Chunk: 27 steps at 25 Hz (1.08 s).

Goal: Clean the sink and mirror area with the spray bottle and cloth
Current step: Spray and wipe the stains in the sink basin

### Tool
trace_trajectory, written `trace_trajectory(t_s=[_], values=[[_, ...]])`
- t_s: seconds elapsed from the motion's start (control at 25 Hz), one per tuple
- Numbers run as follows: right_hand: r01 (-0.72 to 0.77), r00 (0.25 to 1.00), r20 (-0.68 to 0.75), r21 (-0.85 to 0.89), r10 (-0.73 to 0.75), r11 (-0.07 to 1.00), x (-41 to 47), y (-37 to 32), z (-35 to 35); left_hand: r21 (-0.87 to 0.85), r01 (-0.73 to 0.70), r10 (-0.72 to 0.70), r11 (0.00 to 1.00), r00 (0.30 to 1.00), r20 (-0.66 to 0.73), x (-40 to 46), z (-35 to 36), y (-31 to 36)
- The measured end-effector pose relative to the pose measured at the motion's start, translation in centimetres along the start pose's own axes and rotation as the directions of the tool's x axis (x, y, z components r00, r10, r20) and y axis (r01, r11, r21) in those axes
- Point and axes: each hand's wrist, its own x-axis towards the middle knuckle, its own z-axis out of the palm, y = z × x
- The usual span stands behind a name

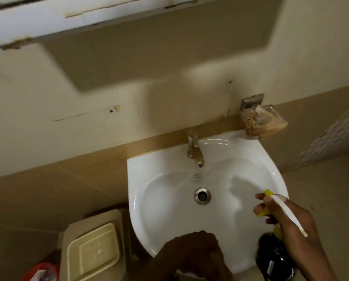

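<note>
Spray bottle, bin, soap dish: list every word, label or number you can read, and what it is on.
No text can be read.
Spray bottle: a white label strip on its dark body, too blurred to read.
Red packet at bottom left: white patches, blurred.

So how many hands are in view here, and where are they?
2. The right hand grips the spray bottle over the sink's right rim. The left hand is at the sink's front edge; what it holds is too dark to tell.
</note>
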Motion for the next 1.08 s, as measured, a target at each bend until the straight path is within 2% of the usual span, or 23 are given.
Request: trace_trajectory(t_s=[0.08,0.12,0.16,0.2,0.24,0.28,0.32,0.36,0.4,0.44,0.48,0.56,0.76,0.92,1.08], values=[[0.020,0.998,0.054,-0.028,-0.018,0.999,-0.2,-0.3,2.1,0.014,0.095,-0.094,0.995,0.994,-0.053,-4.3,-1.8,-3.3],[0.037,0.996,0.082,-0.040,-0.034,0.999,-0.4,-0.6,3.2,-0.062,0.136,-0.142,0.989,0.984,-0.105,-6.8,-3.0,-4.6],[0.060,0.993,0.105,-0.053,-0.055,0.997,-0.4,-0.8,4.2,-0.165,0.113,-0.143,0.980,0.973,-0.180,-8.9,-4.2,-6.2],[0.079,0.990,0.126,-0.070,-0.070,0.994,-0.6,-1.0,5.2,-0.302,0.026,-0.109,0.953,0.959,-0.263,-10.8,-5.2,-7.2],[0.097,0.986,0.145,-0.079,-0.085,0.992,-0.8,-1.1,6.2,-0.440,-0.078,-0.115,0.894,0.911,-0.395,-11.9,-6.3,-8.0],[0.116,0.982,0.162,-0.085,-0.101,0.990,-1.0,-1.3,7.1,-0.590,-0.164,-0.214,0.790,0.829,-0.517,-12.5,-7.3,-8.4],[0.134,0.978,0.172,-0.092,-0.116,0.987,-1.2,-1.4,8.1,-0.638,-0.217,-0.340,0.739,0.697,-0.631,-12.4,-8.3,-8.9],[0.149,0.975,0.184,-0.102,-0.128,0.984,-1.4,-1.5,9.1,-0.579,-0.220,-0.407,0.785,0.522,-0.750,-11.5,-9.4,-9.8],[0.161,0.971,0.196,-0.108,-0.137,0.981,-1.6,-1.7,10.1,-0.461,-0.174,-0.382,0.870,0.354,-0.854,-10.3,-10.4,-11.2],[0.163,0.967,0.213,-0.100,-0.139,0.981,-1.8,-2.0,11.0,-0.373,-0.145,-0.326,0.916,0.269,-0.906,-9.1,-11.4,-12.1],[0.162,0.965,0.225,-0.093,-0.138,0.982,-2.0,-2.1,11.8,-0.315,-0.112,-0.279,0.942,0.259,-0.925,-7.5,-12.1,-13.3],[0.161,0.969,0.206,-0.090,-0.140,0.983,-2.4,-1.8,13.1,-0.301,-0.035,-0.279,0.953,0.285,-0.917,-4.9,-12.4,-15.0],[0.103,0.994,0.037,-0.081,-0.100,0.991,-3.8,-1.2,14.3,-0.168,0.000,-0.163,0.986,0.228,-0.960,-2.3,-12.5,-13.0],[0.042,0.989,-0.140,-0.101,-0.056,0.994,-4.0,-1.1,13.6,-0.187,0.168,-0.234,0.968,0.330,-0.914,0.7,-13.7,-10.3],[0.009,0.988,-0.151,-0.098,-0.024,0.995,-4.2,-1.4,12.3,-0.103,0.100,-0.134,0.990,0.387,-0.912,4.8,-14.0,-6.8]])
